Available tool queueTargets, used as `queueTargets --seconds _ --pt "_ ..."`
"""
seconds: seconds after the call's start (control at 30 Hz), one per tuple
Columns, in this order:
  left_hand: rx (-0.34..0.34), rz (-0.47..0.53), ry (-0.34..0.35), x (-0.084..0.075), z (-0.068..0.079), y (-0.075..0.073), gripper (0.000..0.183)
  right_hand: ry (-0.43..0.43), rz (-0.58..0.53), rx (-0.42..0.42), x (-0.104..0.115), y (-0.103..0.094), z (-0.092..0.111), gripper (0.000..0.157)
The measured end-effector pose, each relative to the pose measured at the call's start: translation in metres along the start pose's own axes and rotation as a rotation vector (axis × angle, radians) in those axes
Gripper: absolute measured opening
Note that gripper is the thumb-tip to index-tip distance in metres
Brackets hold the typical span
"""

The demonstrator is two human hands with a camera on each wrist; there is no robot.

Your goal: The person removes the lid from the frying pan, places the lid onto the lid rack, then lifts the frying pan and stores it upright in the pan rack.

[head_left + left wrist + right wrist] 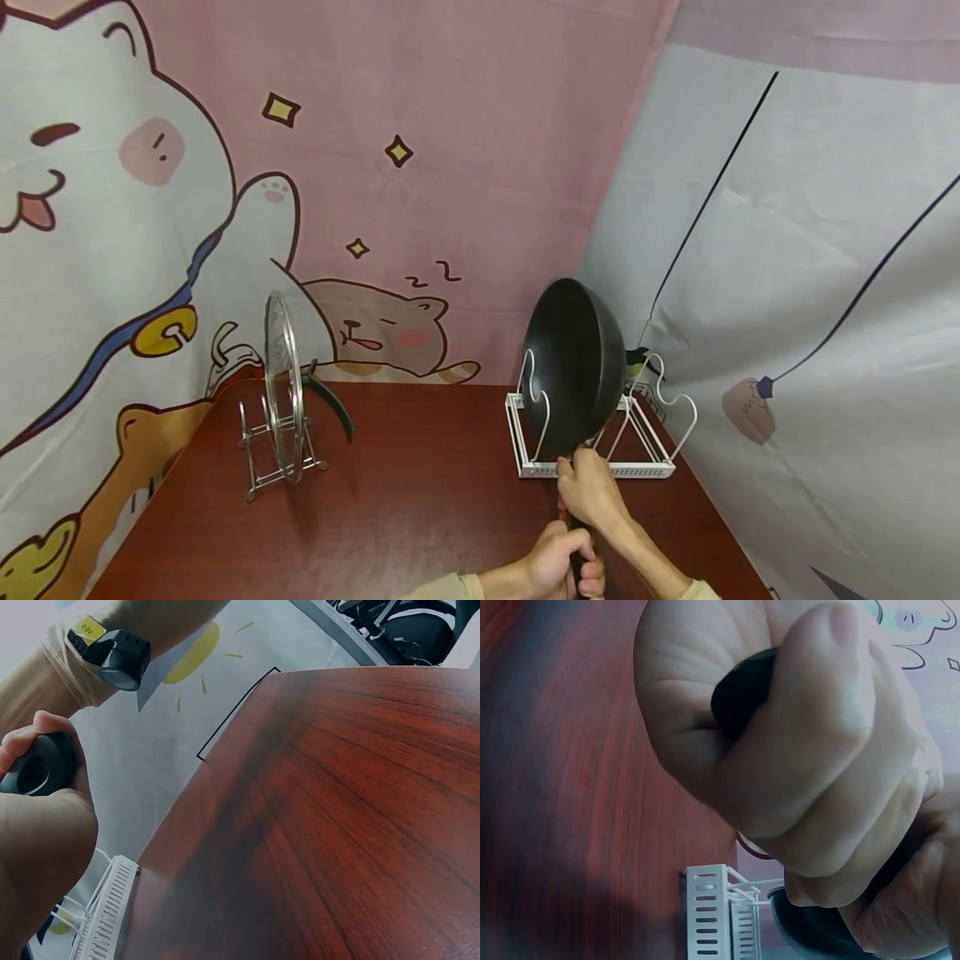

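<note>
A black wok stands tilted on its side at the white wire rack, its open face turned leftward. Both hands grip its long dark handle. My right hand holds the part close to the wok's body. Lower down, my left hand wraps round the handle's end, fingers curled. In the left wrist view the handle end shows a hole and pokes out of the left fist. The right wrist view has the left fist large in front, partly hiding the right hand.
At the left, a glass lid with a curved black handle stands upright in a small metal rack. The reddish-brown table spans between the racks. A printed cloth hangs behind, and a pale one at the right.
</note>
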State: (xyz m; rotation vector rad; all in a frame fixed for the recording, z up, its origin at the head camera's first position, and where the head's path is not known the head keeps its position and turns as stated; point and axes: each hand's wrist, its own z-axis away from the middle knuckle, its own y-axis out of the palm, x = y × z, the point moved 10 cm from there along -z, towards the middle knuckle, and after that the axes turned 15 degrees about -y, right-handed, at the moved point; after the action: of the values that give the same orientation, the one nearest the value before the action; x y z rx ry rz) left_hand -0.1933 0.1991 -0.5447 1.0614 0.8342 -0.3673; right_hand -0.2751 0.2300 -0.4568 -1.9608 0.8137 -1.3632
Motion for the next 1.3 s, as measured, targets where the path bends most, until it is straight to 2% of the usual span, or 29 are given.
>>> queueTargets --seconds 0.97,1.3 --pt "-0.001 0.009 -0.001 0.008 0.001 -0.007 0.029 0.008 0.010 0.011 -0.008 0.013 0.001 0.039" --pt "0.005 0.010 -0.013 0.013 -0.001 -0.012 0.028 0.032 -0.015 0.008 -0.012 0.019 0.003 0.044"
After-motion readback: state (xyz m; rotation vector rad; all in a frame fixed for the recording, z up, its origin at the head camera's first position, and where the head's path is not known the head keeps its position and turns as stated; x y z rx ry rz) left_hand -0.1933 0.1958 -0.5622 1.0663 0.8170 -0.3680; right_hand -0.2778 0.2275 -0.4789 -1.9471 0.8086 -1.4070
